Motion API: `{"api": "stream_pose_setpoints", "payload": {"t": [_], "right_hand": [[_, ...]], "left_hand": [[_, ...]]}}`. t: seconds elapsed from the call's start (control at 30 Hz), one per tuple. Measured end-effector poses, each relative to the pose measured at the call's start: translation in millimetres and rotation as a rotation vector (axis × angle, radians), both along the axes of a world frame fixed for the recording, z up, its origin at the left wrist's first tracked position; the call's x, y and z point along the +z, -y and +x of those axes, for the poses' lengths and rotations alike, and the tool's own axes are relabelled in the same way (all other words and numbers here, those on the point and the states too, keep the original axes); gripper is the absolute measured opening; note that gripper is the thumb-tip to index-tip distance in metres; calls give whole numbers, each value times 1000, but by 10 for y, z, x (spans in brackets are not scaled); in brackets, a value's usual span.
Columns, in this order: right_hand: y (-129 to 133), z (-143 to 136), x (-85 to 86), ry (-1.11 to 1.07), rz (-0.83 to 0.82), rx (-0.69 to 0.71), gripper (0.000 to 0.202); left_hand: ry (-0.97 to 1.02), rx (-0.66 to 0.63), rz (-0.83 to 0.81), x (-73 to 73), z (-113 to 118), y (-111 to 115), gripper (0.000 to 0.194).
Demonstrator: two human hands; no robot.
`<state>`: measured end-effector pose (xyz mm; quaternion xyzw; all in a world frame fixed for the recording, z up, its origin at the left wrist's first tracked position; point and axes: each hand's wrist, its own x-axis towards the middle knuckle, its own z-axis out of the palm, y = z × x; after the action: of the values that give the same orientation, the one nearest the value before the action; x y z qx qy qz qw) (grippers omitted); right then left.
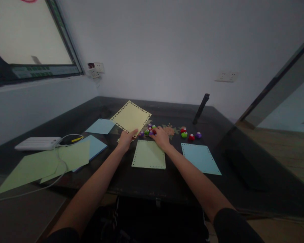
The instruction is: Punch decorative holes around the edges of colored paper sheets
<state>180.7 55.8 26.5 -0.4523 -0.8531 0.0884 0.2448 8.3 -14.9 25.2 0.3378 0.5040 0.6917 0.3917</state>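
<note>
Two bare hands were seen over a dark table point(131, 184) from a head-worn camera. The left hand point(126, 140) gripped a pale yellow sheet point(131, 116) by its near corner, the thumb on the upper face and the fingers pressed beneath; the sheet, perforated along its edges, lay left of centre, its left corner just beside a blue sheet point(100, 126). The right hand point(160, 137) reached to the right edge of a cluster of small eyed figures point(147, 132), purple, green and red; its fingers were bent downward, and whether they were closed on a figure could not be told. A pale green sheet point(149, 155) lay between the forearms, on the near side of the cluster. To the right, four similar figures point(191, 137) stood beyond a perforated blue sheet point(201, 158); a black rod point(201, 109) rose farther back. A white box point(38, 143) occupied the left side.
</note>
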Motion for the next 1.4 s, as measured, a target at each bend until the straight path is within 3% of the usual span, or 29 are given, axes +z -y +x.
{"api": "stream_pose_setpoints", "payload": {"t": [0.13, 0.3, 0.6, 0.77, 0.93, 1.03, 1.23, 1.4], "right_hand": [[95, -374, 51, 68, 10, 68, 26], [154, -736, 10, 164, -137, 33, 29], [103, -794, -101, 127, -108, 29, 30], [142, -761, -26, 95, -96, 58, 28], [251, -323, 168, -223, -121, 172, 26], [371, 154, 226, -496, -312, 212, 30], [666, 900, 243, -1103, -883, 265, 33], [717, 1078, 253, -1332, -992, 277, 33]], "left_hand": [[-112, 36, 45, -37, -54, -16, 45], [-108, 54, 63, -8, -75, -9, 52], [-166, 26, 77, -32, -55, 7, 45], [-185, 27, 70, -4, -60, 11, 47], [-167, 17, 91, 78, 9, 73, 42], [-144, -61, 55, 102, 152, 130, 40], [-4, -267, 21, 209, 718, 175, 40], [149, -301, 56, 278, 1235, 158, 46]]}}
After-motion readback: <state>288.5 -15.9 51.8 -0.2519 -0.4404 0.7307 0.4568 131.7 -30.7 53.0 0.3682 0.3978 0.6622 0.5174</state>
